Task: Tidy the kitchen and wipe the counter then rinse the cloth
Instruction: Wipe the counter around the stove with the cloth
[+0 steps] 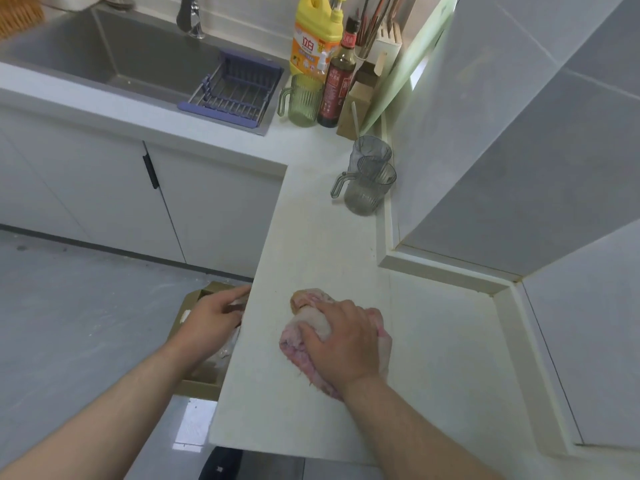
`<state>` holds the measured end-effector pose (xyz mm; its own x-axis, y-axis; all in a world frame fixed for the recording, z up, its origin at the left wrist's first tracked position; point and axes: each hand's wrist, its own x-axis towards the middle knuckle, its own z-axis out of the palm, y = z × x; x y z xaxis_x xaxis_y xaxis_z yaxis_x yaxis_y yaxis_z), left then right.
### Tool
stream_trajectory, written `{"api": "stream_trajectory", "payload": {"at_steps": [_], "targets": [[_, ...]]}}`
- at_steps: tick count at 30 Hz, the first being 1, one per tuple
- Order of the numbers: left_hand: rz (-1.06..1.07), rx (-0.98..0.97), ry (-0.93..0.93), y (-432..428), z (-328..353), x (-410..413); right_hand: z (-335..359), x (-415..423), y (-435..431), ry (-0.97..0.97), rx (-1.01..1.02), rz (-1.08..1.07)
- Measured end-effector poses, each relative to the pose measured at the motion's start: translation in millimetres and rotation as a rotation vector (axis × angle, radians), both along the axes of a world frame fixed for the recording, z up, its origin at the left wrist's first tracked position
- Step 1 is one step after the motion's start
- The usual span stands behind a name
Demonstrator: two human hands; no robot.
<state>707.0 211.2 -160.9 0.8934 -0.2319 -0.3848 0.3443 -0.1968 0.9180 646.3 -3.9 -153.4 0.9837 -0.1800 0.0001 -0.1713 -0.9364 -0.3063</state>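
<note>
**Wipe step in hand: cloth on bench**

Right hand (341,344) is clenched over the bunched pink cloth (294,346) and presses it onto the white bench (311,237), at 6 o'clock in view. Left hand (214,318) sits at the bench edge, 9 o'clock of the cloth, above a cardboard box (194,386) on the floor. Its fingers are partly curled; I cannot tell whether it holds anything.

Judged: wiping stage, rinse not yet done. The next move probably calls for firm strokes towards that edge, then up towards the grey jugs (370,181) at 12 o'clock without knocking them. The sink (138,60) lies at 11 o'clock.
</note>
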Motion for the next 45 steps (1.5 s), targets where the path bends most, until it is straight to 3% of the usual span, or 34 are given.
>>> {"api": "stream_trajectory", "payload": {"at_steps": [13, 22, 36, 45], "targets": [[-0.029, -0.055, -0.009, -6.0, -3.8, 44.6, -4.8, 102.8, -50.1, -0.048, -0.049, -0.072], [-0.018, -0.124, 0.009, -8.3, -12.4, 45.3, 2.8, 120.5, -41.2, -0.052, -0.211, -0.049], [-0.071, -0.123, 0.015, 2.6, -30.2, 51.1, -10.6, 250.4, 2.7, -0.136, -0.126, 0.081], [-0.043, -0.182, 0.047, 2.9, -28.8, 49.2, -8.8, 252.4, 11.3, -0.143, -0.106, 0.062]]}}
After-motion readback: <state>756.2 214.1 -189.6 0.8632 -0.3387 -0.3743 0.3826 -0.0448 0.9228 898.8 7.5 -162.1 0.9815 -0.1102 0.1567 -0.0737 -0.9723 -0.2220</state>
